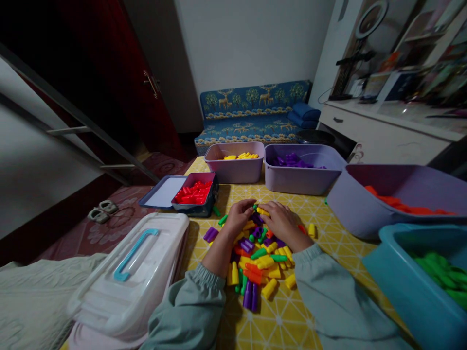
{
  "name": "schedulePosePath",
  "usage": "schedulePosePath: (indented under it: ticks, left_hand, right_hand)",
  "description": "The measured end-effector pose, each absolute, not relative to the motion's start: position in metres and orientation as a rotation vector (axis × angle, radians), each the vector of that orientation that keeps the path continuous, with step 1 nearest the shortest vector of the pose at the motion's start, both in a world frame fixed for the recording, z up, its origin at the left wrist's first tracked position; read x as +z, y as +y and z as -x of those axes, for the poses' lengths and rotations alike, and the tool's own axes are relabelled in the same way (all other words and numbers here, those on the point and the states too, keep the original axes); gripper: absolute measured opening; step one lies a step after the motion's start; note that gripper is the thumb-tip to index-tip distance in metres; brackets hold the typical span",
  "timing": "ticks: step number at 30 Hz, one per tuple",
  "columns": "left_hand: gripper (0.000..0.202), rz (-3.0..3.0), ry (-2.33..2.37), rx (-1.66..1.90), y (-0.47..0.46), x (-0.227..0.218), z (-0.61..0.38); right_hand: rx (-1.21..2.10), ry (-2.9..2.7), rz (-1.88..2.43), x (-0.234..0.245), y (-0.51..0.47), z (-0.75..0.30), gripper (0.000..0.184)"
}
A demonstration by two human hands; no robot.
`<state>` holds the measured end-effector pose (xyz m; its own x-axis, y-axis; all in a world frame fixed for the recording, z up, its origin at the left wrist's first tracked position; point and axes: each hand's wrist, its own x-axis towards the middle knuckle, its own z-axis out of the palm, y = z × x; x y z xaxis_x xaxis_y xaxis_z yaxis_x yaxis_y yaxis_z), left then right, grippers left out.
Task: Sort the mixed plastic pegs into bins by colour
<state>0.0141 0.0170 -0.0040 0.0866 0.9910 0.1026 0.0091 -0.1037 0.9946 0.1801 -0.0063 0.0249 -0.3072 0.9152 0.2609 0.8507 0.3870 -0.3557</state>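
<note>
Fingers curled on left hand (239, 216) and right hand (280, 221), yellow tablecloth (279, 318) beneath, two lilac bins (239, 172) beyond, mixed plastic pieces (265, 262) heaped between the arms (219, 250), yellow piece (263, 212) at right fingertips, either grip unclear from here

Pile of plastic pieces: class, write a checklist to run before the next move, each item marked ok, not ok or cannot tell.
1. Left hand and right hand at the pile: ok.
2. Red pieces' box open: ok, lid folded back.
3. White-lidded box open: not ok, closed.
4. Loose pieces all together: not ok; one green piece lies apart, beside the red pieces' box.
5. Right hand's grip on the yellow piece: cannot tell; the hand partly hides it.
</note>
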Motion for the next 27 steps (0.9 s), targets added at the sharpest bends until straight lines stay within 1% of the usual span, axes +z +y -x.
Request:
schedulePosePath:
  ticks: [3, 7, 9, 11, 14, 16, 18, 20, 23, 27]
  left_hand:
    - [0.027, -1.418, 1.124, 1.221, 0.016, 0.003, -0.015]
    - [0.026, -1.684, 1.24, 1.186, 0.012, 0.027, -0.01]
    - [0.023, -1.868, 1.312, 1.079, 0.008, 0.041, -0.001]
    - [0.02, -2.002, 1.331, 0.899, 0.005, 0.051, 0.01]
    - [0.028, -2.097, 1.301, 0.635, 0.0, 0.057, 0.022]
    - [0.032, -2.148, 1.3, 0.557, -0.002, 0.056, 0.024]
    - [0.027, -2.192, 1.327, 0.571, -0.002, 0.054, 0.021]
    - [0.019, -2.212, 1.365, 0.617, -0.002, 0.052, 0.016]
    - [0.014, -2.132, 1.404, 0.647, 0.0, 0.05, 0.012]
    - [0.012, -1.699, 1.388, 0.71, 0.004, 0.048, 0.009]
  right_hand:
    - [0.2, -2.229, 1.499, 0.021, -0.004, -0.181, 0.029]
    - [0.23, -2.193, 1.475, 0.015, 0.0, -0.184, 0.028]
    - [0.253, -2.174, 1.45, 0.013, 0.002, -0.185, 0.029]
    - [0.274, -2.161, 1.427, 0.012, 0.002, -0.185, 0.029]
    - [0.289, -2.147, 1.427, 0.011, 0.003, -0.185, 0.028]
    - [0.291, -2.141, 1.431, 0.011, 0.003, -0.185, 0.027]
    - [0.292, -2.138, 1.423, 0.011, 0.002, -0.185, 0.027]
    - [0.293, -2.133, 1.418, 0.012, 0.002, -0.184, 0.026]
    - [0.302, -2.099, 1.434, 0.013, 0.001, -0.184, 0.026]
    - [0.333, -1.992, 1.435, 0.012, 0.004, -0.184, 0.028]
